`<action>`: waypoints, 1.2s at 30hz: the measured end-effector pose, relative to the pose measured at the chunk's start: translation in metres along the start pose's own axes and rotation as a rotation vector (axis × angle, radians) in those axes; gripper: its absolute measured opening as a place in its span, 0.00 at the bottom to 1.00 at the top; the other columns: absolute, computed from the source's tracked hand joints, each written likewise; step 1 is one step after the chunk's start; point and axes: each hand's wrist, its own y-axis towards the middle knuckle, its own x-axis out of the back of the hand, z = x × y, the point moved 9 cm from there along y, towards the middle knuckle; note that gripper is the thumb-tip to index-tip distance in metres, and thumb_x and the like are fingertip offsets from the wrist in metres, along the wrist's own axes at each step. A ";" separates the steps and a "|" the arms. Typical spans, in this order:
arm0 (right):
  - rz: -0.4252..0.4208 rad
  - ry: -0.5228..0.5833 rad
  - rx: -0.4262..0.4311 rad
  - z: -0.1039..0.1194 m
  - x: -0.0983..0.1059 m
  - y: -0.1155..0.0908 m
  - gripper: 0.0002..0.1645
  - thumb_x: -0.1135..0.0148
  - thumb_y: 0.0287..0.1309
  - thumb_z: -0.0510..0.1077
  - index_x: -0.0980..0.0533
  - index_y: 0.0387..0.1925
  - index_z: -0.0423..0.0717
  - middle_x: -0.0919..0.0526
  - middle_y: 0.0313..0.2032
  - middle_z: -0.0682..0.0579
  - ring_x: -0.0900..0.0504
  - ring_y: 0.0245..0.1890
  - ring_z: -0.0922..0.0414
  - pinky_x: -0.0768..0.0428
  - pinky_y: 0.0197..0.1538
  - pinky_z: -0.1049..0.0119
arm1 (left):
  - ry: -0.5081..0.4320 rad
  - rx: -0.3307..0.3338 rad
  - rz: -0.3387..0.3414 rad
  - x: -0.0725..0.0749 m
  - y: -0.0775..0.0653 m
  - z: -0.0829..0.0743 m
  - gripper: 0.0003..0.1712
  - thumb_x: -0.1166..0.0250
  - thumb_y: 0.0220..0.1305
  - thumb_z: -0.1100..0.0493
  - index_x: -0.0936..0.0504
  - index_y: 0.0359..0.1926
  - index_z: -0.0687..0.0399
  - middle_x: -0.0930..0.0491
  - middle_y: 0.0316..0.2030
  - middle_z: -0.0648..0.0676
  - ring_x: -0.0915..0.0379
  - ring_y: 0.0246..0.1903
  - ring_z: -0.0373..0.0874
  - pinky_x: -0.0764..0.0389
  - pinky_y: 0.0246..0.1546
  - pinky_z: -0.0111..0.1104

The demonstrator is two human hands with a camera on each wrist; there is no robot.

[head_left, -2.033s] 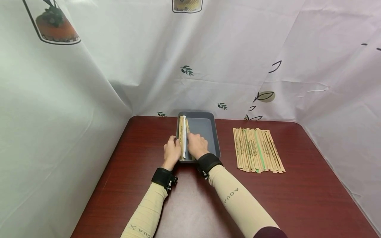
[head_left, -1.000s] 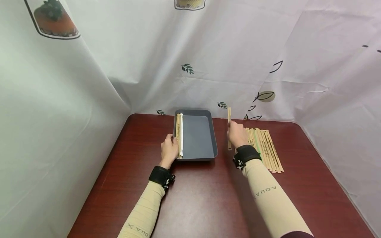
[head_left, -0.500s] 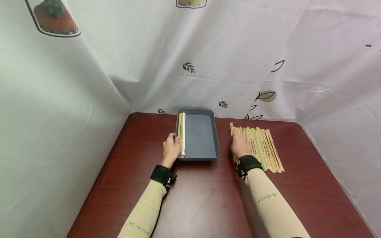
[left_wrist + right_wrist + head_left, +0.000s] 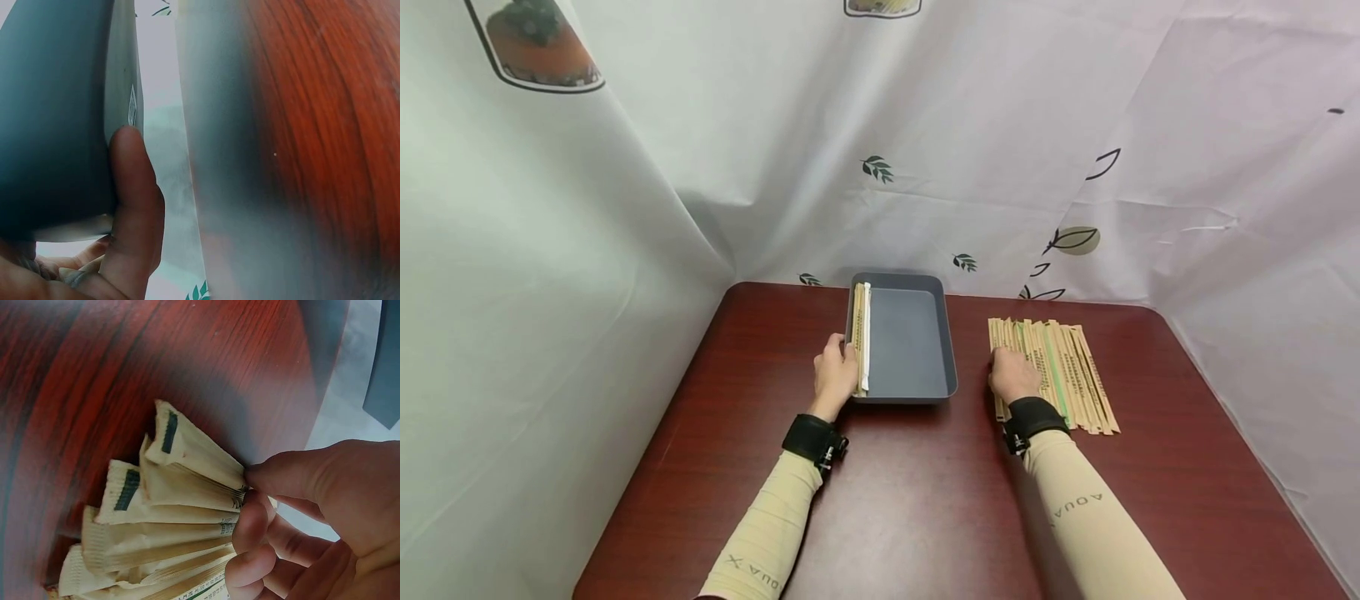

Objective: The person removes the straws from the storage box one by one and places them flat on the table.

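Observation:
My left hand [image 4: 835, 371] grips the left wall of a grey rectangular tray [image 4: 950, 350]; in the left wrist view a finger [image 4: 134, 169] lies along the tray's outer side [image 4: 53, 125]. Inside, along that wall, lie tan paper-wrapped sticks [image 4: 859, 321] with a white-wrapped one [image 4: 867, 333] beside them. My right hand [image 4: 1015, 375] is over the left end of a row of tan paper-wrapped sticks [image 4: 1075, 367]. In the right wrist view, its thumb and forefinger pinch the outermost paper-wrapped stick [image 4: 194, 440], while the other fingers curl above its neighbours.
A green-marked wrapper [image 4: 1054, 367] stands out within the row. The dark red table [image 4: 925, 483] reaches back to a white hanging cloth [image 4: 790, 167], which also encloses both sides. Black bands [image 4: 808, 442] circle both wrists.
My right hand has lifted a tan paper-wrapped stick from the tray, carried it rightward and lowered it at the row's left end. My left hand has stayed on the tray.

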 end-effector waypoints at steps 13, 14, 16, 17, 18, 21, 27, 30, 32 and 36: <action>0.009 -0.007 -0.005 -0.001 0.000 0.001 0.10 0.45 0.66 0.34 0.17 0.38 0.41 0.15 0.39 0.34 0.16 0.35 0.36 0.21 0.33 0.40 | 0.009 -0.004 0.002 -0.001 0.001 0.002 0.20 0.48 0.80 0.54 0.23 0.64 0.59 0.16 0.39 0.64 0.20 0.36 0.57 0.21 0.39 0.50; 0.001 -0.007 0.000 -0.001 0.001 0.001 0.10 0.45 0.66 0.35 0.17 0.38 0.41 0.15 0.38 0.35 0.16 0.35 0.36 0.21 0.32 0.40 | 0.009 -0.004 0.004 -0.001 0.000 0.002 0.20 0.48 0.80 0.55 0.23 0.64 0.59 0.16 0.39 0.63 0.21 0.35 0.57 0.22 0.38 0.50; -0.016 -0.001 0.011 0.001 0.005 0.000 0.09 0.45 0.67 0.36 0.18 0.39 0.40 0.15 0.38 0.35 0.16 0.35 0.36 0.21 0.32 0.41 | 0.010 -0.006 0.004 -0.001 0.000 0.001 0.20 0.48 0.80 0.55 0.23 0.63 0.59 0.16 0.39 0.63 0.21 0.34 0.56 0.22 0.38 0.49; -0.031 0.004 0.016 0.002 0.008 0.000 0.10 0.45 0.68 0.36 0.18 0.41 0.39 0.15 0.38 0.36 0.16 0.35 0.37 0.21 0.32 0.41 | 0.011 -0.007 0.004 -0.001 0.000 0.001 0.20 0.48 0.80 0.55 0.23 0.63 0.59 0.16 0.39 0.63 0.21 0.34 0.56 0.22 0.37 0.49; -0.049 0.007 0.021 0.005 0.013 0.000 0.10 0.45 0.68 0.37 0.18 0.42 0.39 0.15 0.38 0.36 0.16 0.35 0.37 0.20 0.32 0.42 | 0.011 -0.009 0.000 -0.001 -0.001 0.001 0.19 0.48 0.79 0.55 0.23 0.63 0.59 0.16 0.40 0.63 0.21 0.36 0.56 0.22 0.38 0.49; -0.101 0.027 0.034 0.017 0.030 0.001 0.13 0.44 0.69 0.38 0.19 0.50 0.38 0.15 0.40 0.36 0.16 0.35 0.38 0.22 0.30 0.45 | 0.007 -0.007 -0.002 -0.001 -0.001 0.000 0.19 0.48 0.79 0.55 0.23 0.63 0.59 0.15 0.41 0.64 0.20 0.37 0.57 0.21 0.39 0.51; -0.210 0.052 0.101 0.064 0.062 0.006 0.12 0.41 0.68 0.40 0.19 0.49 0.40 0.14 0.38 0.37 0.17 0.31 0.40 0.23 0.28 0.47 | 0.009 0.007 -0.003 -0.003 -0.002 -0.005 0.19 0.47 0.79 0.55 0.23 0.63 0.58 0.15 0.43 0.64 0.19 0.43 0.59 0.21 0.40 0.53; -0.240 0.055 0.145 0.094 0.064 0.006 0.08 0.40 0.68 0.40 0.20 0.43 0.40 0.14 0.36 0.37 0.17 0.30 0.39 0.22 0.30 0.45 | 0.014 0.007 -0.001 -0.005 -0.003 -0.007 0.20 0.47 0.79 0.55 0.23 0.63 0.57 0.16 0.43 0.64 0.19 0.43 0.59 0.22 0.40 0.52; -0.239 0.058 0.155 0.112 0.060 0.006 0.09 0.40 0.68 0.42 0.19 0.45 0.42 0.14 0.38 0.38 0.17 0.31 0.39 0.21 0.31 0.44 | 0.017 0.008 0.002 -0.007 -0.004 -0.007 0.20 0.48 0.79 0.54 0.23 0.63 0.57 0.16 0.42 0.64 0.19 0.43 0.59 0.22 0.40 0.52; -0.208 0.064 0.167 0.144 0.046 0.004 0.16 0.38 0.69 0.44 0.18 0.55 0.47 0.13 0.44 0.40 0.16 0.30 0.40 0.20 0.32 0.45 | 0.019 0.002 0.006 -0.009 -0.006 -0.009 0.19 0.47 0.79 0.54 0.22 0.62 0.58 0.16 0.40 0.62 0.19 0.41 0.58 0.22 0.39 0.51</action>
